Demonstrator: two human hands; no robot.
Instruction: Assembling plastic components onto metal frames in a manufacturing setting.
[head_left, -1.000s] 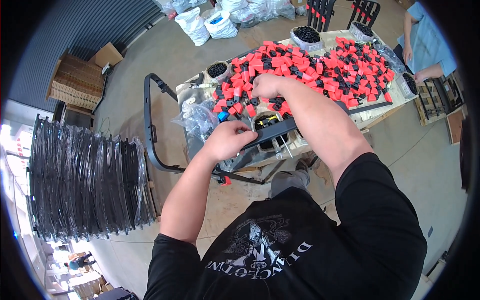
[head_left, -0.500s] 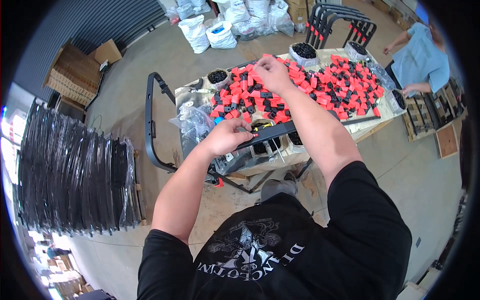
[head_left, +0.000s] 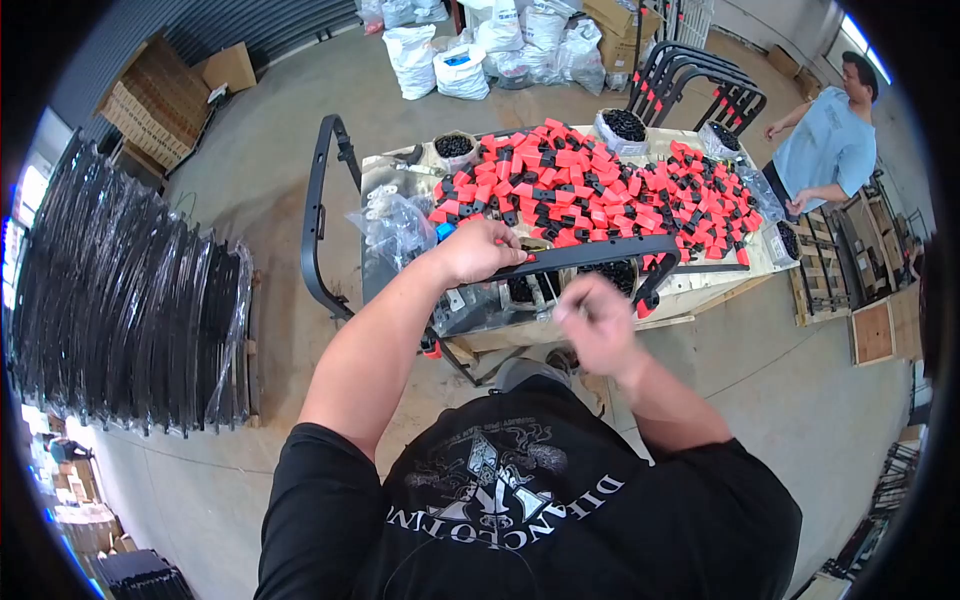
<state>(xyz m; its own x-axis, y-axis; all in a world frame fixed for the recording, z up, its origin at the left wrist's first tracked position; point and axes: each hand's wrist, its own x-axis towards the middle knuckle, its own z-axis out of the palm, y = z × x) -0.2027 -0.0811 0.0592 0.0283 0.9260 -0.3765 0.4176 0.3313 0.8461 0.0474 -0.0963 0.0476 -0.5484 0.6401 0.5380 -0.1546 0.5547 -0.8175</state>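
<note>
My left hand (head_left: 478, 252) is closed at the near rail of a black tube frame (head_left: 600, 252), its thumb and fingertips beside a small red piece (head_left: 529, 257) on the rail. The frame's bent left side (head_left: 312, 225) stands out past the table's left end. Just below the rail hovers my right hand (head_left: 597, 325), smeared by motion; whether it holds anything cannot be made out. Beyond the rail spreads a big heap of red and black plastic pieces (head_left: 560, 185). A bin of small black parts (head_left: 610, 272) is partly hidden beneath the rail.
More bins of black parts (head_left: 624, 126) stand along the table's (head_left: 680, 290) far side. A clear plastic bag (head_left: 395, 230) lies at its left end. A co-worker (head_left: 825, 145) stands at the right. Wrapped black bars (head_left: 125, 310) are stacked left; white sacks (head_left: 460, 72) sit behind.
My right hand has come back from the red and black heap to below the rail. My left hand stays at the red piece on the frame. The view has shifted slightly.
</note>
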